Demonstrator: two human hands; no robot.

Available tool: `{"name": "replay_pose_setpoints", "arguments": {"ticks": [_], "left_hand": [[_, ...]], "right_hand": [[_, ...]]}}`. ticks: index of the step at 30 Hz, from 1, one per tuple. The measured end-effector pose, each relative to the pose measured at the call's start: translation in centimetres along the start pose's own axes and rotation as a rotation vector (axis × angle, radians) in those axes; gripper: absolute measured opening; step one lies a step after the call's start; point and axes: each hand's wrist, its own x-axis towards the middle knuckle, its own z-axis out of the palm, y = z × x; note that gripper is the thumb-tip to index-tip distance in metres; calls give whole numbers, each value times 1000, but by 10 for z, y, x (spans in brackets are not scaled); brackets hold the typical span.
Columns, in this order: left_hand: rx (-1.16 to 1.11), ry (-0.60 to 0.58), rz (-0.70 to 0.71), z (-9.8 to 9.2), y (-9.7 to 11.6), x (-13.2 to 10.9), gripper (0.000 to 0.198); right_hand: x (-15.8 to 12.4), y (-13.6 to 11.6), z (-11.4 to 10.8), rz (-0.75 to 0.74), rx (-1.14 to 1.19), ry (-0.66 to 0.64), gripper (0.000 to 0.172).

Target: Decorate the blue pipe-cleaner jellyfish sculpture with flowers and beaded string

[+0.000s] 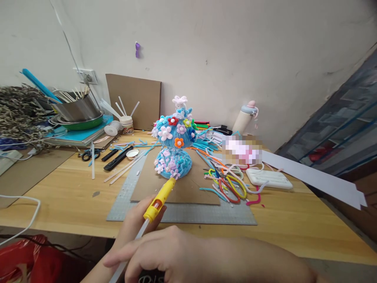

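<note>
1. The left hand (137, 224) is closed around the back half of a yellow glue gun (160, 196). It comes in from the near edge of the table (73, 196).
2. The right hand (156, 251) lies across the near edge with its fingers curled over the clear glue stick (129, 251) that juts from the gun's rear. I cannot tell whether it pinches the stick or only rests on it.
3. The gun's tip is at the foot of a blue pipe-cleaner figure (173, 145) covered in small flowers. From this view it seems to touch the lowest flowers.
4. The figure stands upright on a cardboard sheet (194, 188). The sheet lies on a grey cutting mat (188, 214) at the middle of the table.
5. The gun looks light and stiff, and its plastic body should give a firm hold. The tip end is likely hot, so the rear half is the place to grip.
6. The glue stick looks smooth and a little bendy, so it is best held close to the gun.
7. The figure is probably very light, soft and easy to crush or tip. It would be best steadied at its wide base, not by the flowers.
8. Loose pipe cleaners (232, 188) lie just right of the cardboard, and scissors (90, 154) lie toward the table's left side.
</note>
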Motion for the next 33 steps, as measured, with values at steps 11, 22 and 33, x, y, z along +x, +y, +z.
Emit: {"name": "replay_pose_setpoints", "arguments": {"ticks": [11, 22, 33], "left_hand": [[-595, -151, -276, -20, 6, -19, 53], [-565, -112, -303, -20, 25, -26, 53], [-394, -129, -260, -23, 24, -27, 54]], "right_hand": [[-51, 17, -29, 422, 307, 872, 12], [-46, 21, -22, 405, 501, 891, 21], [-45, 15, -22, 417, 455, 882, 14]]}}
